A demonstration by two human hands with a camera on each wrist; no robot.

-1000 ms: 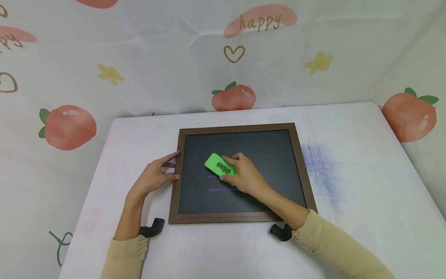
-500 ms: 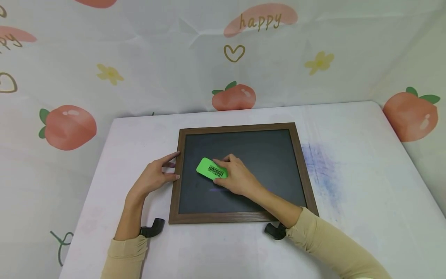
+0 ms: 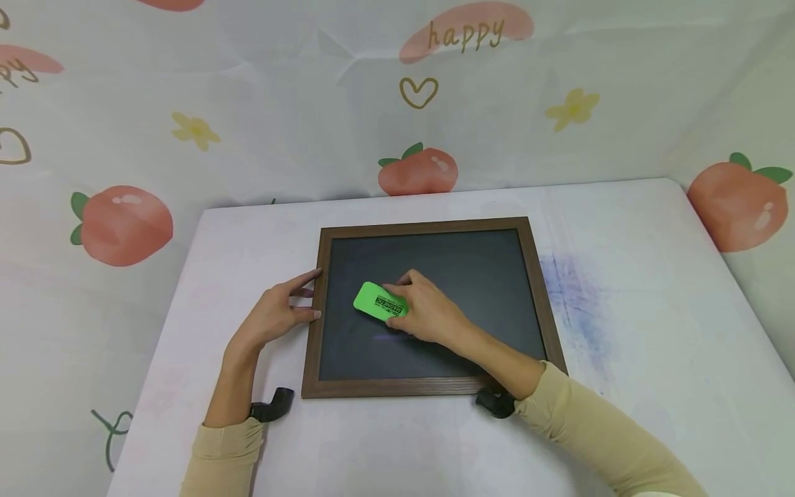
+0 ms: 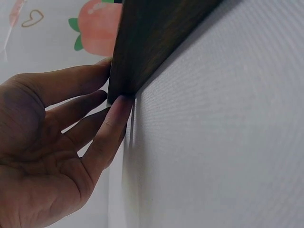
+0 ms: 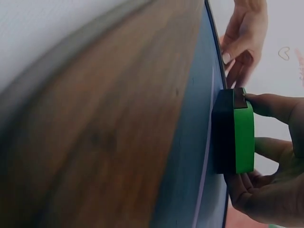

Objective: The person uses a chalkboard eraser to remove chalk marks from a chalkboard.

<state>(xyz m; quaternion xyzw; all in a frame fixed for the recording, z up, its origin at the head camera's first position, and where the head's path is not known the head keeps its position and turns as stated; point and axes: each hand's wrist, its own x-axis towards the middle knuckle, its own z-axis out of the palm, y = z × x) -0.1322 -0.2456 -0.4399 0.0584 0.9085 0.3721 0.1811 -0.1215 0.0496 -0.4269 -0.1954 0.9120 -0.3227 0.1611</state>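
My right hand (image 3: 431, 307) pinches a bright green board eraser (image 3: 375, 301) between thumb and fingers, over the left middle of a small blackboard (image 3: 472, 276). In the right wrist view the dark felt side of the eraser faces the board. A faint purple line (image 3: 386, 337) shows just below the eraser and looks longer in the right wrist view. With fingers and thumb fairly straight and spread, my left hand (image 3: 270, 316) touches the left side of the brown wooden frame (image 3: 313, 331). The left wrist view has its fingertips right at the frame's outer edge, one near the table.
The board lies on a white table (image 3: 385, 442) with a blue-purple smear (image 3: 577, 304) right of the frame. Behind stands a white backdrop (image 3: 298, 103) printed with peaches and flowers. Black wrist mounts (image 3: 273, 405) sit near the board's front edge.
The right hand and eraser have moved left, then slightly back right. Two purple lines showed below the eraser earlier; now one fainter line does. The left hand stays at the frame.
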